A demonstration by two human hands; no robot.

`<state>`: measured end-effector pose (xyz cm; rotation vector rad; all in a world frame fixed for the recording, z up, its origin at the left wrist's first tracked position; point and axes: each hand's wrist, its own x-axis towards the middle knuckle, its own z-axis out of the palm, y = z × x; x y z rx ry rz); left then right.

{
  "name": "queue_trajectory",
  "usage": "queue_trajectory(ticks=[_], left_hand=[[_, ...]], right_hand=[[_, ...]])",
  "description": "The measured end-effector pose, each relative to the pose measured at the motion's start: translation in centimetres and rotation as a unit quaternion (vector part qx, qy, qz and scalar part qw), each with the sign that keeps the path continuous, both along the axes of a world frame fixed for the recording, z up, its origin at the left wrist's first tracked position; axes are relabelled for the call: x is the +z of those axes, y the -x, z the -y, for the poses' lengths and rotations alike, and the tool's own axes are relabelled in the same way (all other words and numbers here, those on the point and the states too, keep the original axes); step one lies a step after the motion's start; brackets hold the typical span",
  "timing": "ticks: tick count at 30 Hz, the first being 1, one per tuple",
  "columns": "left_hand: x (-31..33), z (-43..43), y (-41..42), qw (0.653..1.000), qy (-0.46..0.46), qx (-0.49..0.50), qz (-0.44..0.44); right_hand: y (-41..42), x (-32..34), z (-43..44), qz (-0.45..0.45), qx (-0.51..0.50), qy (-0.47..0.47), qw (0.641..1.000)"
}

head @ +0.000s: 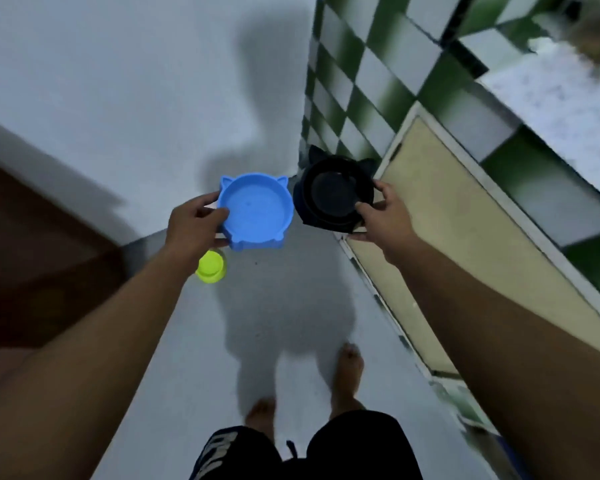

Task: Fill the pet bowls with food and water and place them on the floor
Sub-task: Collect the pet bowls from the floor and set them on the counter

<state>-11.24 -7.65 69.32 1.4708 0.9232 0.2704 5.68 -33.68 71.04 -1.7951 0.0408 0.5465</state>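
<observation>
The left hand (194, 223) grips the blue bowl (257, 211) at its left edge, thumb hooked over the rim and fingers curled beneath. The right hand (381, 216) pinches the black bowl (333, 195) the same way at its right edge, thumb on the rim. Both bowls have cat ears and are held level in the air, with the black one just right of the blue bowl, their rims nearly touching. The blue bowl's bare bottom shows; the inside of the black one is too dark to tell what it holds. Below the blue bowl's left corner, a yellow-green container (211, 266) stands on the pale floor (274, 306). Further below the blue bowl are two bare feet (350, 368) and black shorts (354, 445). Up and to the right of it rises a green-and-white checked wall (354, 64), with a beige panel (447, 220) right of the black bowl. Far left of the blue bowl is a brown door (32, 254).
</observation>
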Motion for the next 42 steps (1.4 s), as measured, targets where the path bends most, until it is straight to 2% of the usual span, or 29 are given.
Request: queue_trajectory(ticks=[9,21,26,32,37,42], left_hand=[[7.3,8.6,0.3,0.982,-0.059,-0.175,0.029],[8.4,35.4,4.6,0.922,-0.050,-0.378,0.066],[7.8,49.3,7.6,0.893,0.002,-0.444,0.075],[7.6,64.2,9.5,0.857,0.012,-0.509,0.077],[7.6,74.6,9.3,0.834,0.010,-0.548,0.065],[7.2,84.4,7.7,0.824,0.032,-0.563,0.059]], right_hand=[[10.0,4.9,15.0,0.024,-0.168,-0.012,0.985],[27.8,6.3,43.3,0.035,-0.309,0.029,0.950],[35.5,8.1,55.4,0.050,-0.386,0.061,0.919],[42.7,9.4,66.9,0.066,-0.487,0.091,0.866],[45.9,7.8,74.5,0.058,-0.557,0.070,0.826],[45.9,6.9,81.9,0.050,-0.585,0.113,0.802]])
